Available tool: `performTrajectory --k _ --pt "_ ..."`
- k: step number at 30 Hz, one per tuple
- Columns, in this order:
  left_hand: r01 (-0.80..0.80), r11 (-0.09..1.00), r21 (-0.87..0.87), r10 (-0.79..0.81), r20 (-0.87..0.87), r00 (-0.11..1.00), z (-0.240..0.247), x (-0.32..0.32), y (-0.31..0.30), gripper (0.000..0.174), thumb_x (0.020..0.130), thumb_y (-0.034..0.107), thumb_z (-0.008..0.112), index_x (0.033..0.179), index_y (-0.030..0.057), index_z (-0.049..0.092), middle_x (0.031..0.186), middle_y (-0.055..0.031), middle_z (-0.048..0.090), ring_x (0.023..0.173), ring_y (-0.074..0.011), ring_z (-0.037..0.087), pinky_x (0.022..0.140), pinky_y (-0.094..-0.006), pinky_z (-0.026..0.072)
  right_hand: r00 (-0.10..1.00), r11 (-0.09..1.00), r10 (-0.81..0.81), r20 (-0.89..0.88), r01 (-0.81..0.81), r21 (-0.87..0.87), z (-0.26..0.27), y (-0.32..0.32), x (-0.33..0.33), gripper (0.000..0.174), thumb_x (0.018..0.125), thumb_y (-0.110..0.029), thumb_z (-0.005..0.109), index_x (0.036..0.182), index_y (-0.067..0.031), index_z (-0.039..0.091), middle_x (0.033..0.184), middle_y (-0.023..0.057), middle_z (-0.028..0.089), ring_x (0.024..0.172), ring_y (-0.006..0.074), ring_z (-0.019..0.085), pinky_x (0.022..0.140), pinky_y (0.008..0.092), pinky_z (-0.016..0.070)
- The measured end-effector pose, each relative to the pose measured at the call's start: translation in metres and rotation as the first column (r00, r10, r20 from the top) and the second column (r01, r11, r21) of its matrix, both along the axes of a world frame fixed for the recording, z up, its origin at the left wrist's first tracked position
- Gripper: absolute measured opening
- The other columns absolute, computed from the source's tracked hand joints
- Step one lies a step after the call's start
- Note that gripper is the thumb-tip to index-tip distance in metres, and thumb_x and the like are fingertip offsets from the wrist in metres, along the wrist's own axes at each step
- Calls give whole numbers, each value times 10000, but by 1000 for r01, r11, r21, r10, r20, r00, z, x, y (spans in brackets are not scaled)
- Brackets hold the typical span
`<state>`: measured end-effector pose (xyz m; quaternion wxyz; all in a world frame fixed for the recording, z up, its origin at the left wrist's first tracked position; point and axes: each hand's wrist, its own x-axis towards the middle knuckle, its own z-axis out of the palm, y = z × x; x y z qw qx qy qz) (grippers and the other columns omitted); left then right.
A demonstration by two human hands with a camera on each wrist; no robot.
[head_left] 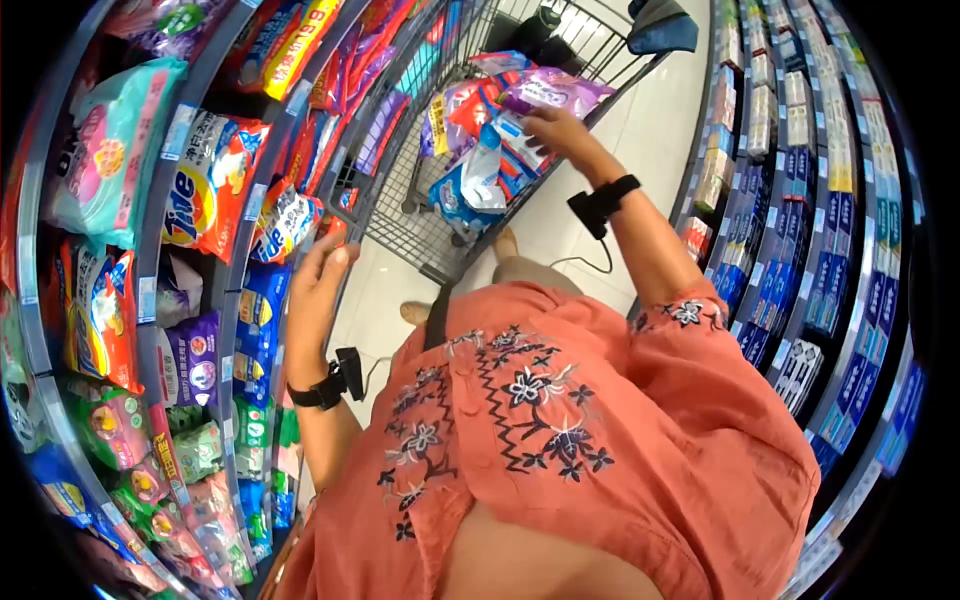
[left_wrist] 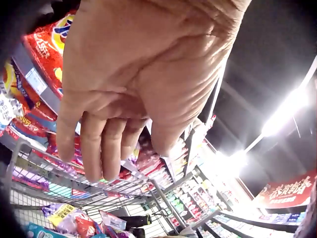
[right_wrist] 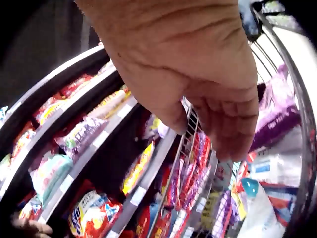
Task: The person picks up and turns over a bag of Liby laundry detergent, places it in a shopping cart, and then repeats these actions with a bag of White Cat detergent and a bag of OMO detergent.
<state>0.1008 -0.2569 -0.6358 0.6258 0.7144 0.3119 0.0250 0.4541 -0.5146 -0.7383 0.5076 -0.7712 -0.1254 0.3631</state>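
Over the shopping cart (head_left: 400,205) hovers my right hand (head_left: 565,140), its fingers loosely bent above the bags. In the right wrist view nothing shows between thumb and fingers of this hand (right_wrist: 198,94). Below it lie a blue-and-white bag (head_left: 470,190), a purple bag (head_left: 560,92) and a red-and-yellow bag (head_left: 455,112). My left hand (head_left: 318,280) is beside the shelf, near a white, blue and orange detergent bag (head_left: 287,222). Its fingers are extended and hold nothing, as the left wrist view of the hand (left_wrist: 133,84) shows.
Shelves of bagged detergent line the left side, with an orange bag (head_left: 215,185) and a teal bag (head_left: 118,150) among them. Boxed goods (head_left: 800,240) fill the right shelves. A dark blue cloth item (head_left: 662,28) hangs at the cart's far end. Pale floor tiles (head_left: 640,130) run between.
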Motion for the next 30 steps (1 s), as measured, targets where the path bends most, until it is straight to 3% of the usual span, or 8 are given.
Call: performTrajectory --k 4,6,8,14,20,21,26,30 --pt "-13 1000 2 13 -53 998 -11 40 -34 527 1016 361 579 1365 -32 537 1197 -177 683 1143 -247 637 1026 -359 457 973 947 204 -110 -224 -230 -69 19 13 509 896 -310 649 1267 33 590 1104 168 684 920 268 688 785 394 558" --pt "-62 998 1 62 -76 995 -7 50 -48 523 1017 360 578 1366 -27 538 1196 -174 684 1143 -247 637 1025 -357 457 920 931 322 222 -265 -253 -128 22 14 515 885 -286 640 1290 25 575 1178 219 671 1075 365 658 910 443 520" --pt "-88 996 5 88 -94 992 -12 47 -55 516 1022 353 570 1375 -21 531 1199 -171 682 1130 -242 642 1018 -356 462 902 913 373 218 -315 -260 -148 31 10 535 880 -244 612 1343 9 522 1258 260 625 1188 414 588 1000 464 467" --pt "-227 973 52 233 -195 953 0 27 -78 520 1024 346 563 1386 -25 521 1190 -173 683 1113 -241 653 995 -356 488 771 751 608 188 -483 -451 -193 60 1 467 868 -117 559 1318 1 515 1254 297 604 1168 428 601 986 480 485" --pt "-314 948 50 317 -212 924 3 15 -95 535 1031 366 541 1382 -37 516 1192 -192 676 1117 -267 659 986 -358 501 596 561 783 180 -549 -620 -215 73 -5 304 883 -104 564 1165 1 605 1172 241 672 1118 388 644 938 457 524" --pt "-314 948 47 317 -210 925 2 15 -96 538 1032 373 537 1382 -36 517 1192 -192 676 1116 -267 659 984 -358 502 508 560 814 281 -558 -612 -217 72 -5 272 874 -85 565 1129 -23 636 1114 231 690 1087 375 658 906 458 531" --pt "-301 953 22 299 -208 931 -11 12 -92 543 1035 386 527 1384 -29 516 1190 -188 677 1107 -260 662 971 -350 506 456 631 772 443 -635 -445 -169 83 -17 281 825 -79 586 1095 -46 653 978 223 701 936 412 676 820 488 535" --pt "-278 960 2 272 -219 937 -33 8 -74 535 1027 387 545 1373 -21 531 1180 -161 684 1091 -241 664 942 -334 509 367 548 765 529 -803 -236 -149 92 -37 207 841 -66 581 1034 -81 654 915 210 684 895 422 667 775 491 523"
